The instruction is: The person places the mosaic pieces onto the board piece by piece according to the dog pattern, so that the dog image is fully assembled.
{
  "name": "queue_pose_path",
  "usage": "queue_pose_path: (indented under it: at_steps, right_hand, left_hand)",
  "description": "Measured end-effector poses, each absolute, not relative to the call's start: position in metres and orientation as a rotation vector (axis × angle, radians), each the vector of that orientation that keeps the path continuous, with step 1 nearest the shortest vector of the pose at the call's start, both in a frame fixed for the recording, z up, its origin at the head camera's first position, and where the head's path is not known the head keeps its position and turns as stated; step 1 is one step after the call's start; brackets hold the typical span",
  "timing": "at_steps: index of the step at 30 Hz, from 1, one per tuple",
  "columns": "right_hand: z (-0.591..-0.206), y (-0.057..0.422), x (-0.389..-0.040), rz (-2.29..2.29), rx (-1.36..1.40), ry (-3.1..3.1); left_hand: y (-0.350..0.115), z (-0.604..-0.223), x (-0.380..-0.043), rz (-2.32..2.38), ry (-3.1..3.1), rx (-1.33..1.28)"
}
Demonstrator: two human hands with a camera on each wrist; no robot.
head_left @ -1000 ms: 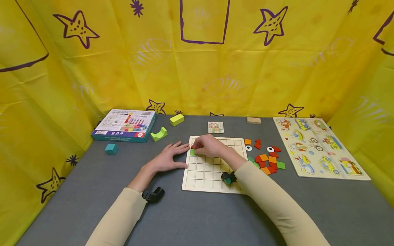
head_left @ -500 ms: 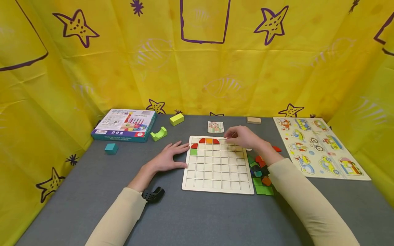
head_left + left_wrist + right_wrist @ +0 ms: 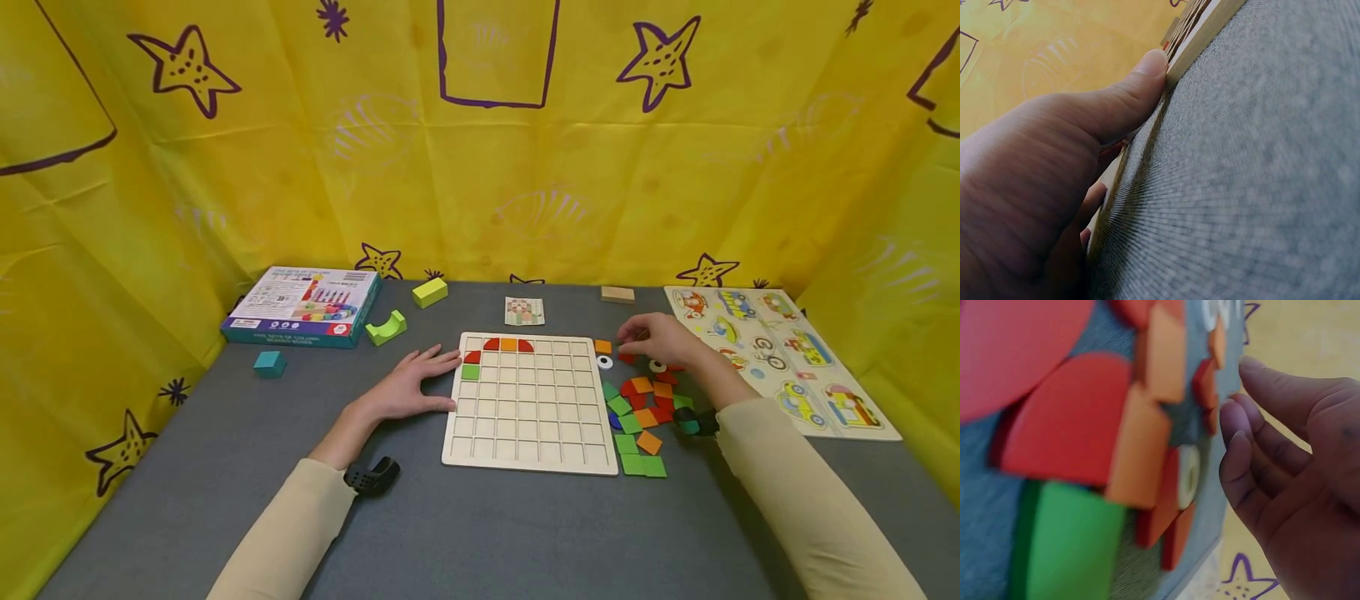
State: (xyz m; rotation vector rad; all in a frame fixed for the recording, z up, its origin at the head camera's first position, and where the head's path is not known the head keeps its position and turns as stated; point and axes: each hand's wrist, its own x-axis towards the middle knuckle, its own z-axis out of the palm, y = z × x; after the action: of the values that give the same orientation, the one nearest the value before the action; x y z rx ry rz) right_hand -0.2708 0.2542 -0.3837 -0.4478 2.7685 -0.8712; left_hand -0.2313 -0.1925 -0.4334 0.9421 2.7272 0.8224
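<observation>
My left hand (image 3: 408, 387) rests on the table, with thumb and fingertips at the left edge of a wooden grid board (image 3: 525, 408); the thumb (image 3: 1129, 94) meets that edge in the left wrist view. Red quarter-round tiles (image 3: 491, 344), an orange square tile (image 3: 509, 344) and a green square tile (image 3: 470, 372) lie in the board's upper left cells. Right of the board, my right hand (image 3: 660, 337) hovers over loose tiles, fingers loosely bent and holding nothing. Thumb and fingertips stand apart beside small red tiles (image 3: 1206, 384) in the right wrist view.
Loose green tiles (image 3: 630, 446), orange tiles and round eye tiles (image 3: 604, 362) lie right of the board. Behind it is a small pattern card (image 3: 524, 311). A picture puzzle board (image 3: 780, 400) lies far right; a box (image 3: 300, 308) and several blocks (image 3: 271, 364) sit left.
My right hand has left the board's upper left cells and moved right, past the upper right corner, to the loose tiles. The left hand has stayed at the board's edge.
</observation>
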Motion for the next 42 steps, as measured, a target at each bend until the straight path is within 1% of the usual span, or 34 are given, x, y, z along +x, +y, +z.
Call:
queue_pose_path:
  at_steps: [9, 16, 20, 24, 30, 42]
  right_hand:
    - [-0.392, 0.26, -0.272, -0.709, -0.498, 2.799]
    - [-0.39, 0.26, -0.269, -0.66, -0.52, 2.793]
    - [-0.386, 0.258, -0.268, -0.755, -0.484, 2.77]
    - [-0.381, 0.25, -0.266, -0.965, -0.478, 2.677]
    - [-0.382, 0.219, -0.265, -1.126, -0.543, 2.585]
    - [-0.388, 0.125, -0.257, -1.192, -0.747, 2.452]
  left_hand:
    - [-0.192, -0.434, -0.232, 0.811, 2.73, 0.92]
    - [-0.192, -0.431, -0.231, 0.806, 2.735, 0.863]
    - [-0.191, -0.431, -0.231, 0.79, 2.737, 0.869]
    - [-0.191, -0.431, -0.231, 0.799, 2.735, 0.867]
    - [-0.193, -0.43, -0.231, 0.804, 2.731, 0.852]
    - [-0.192, -0.431, -0.23, 0.825, 2.725, 0.855]
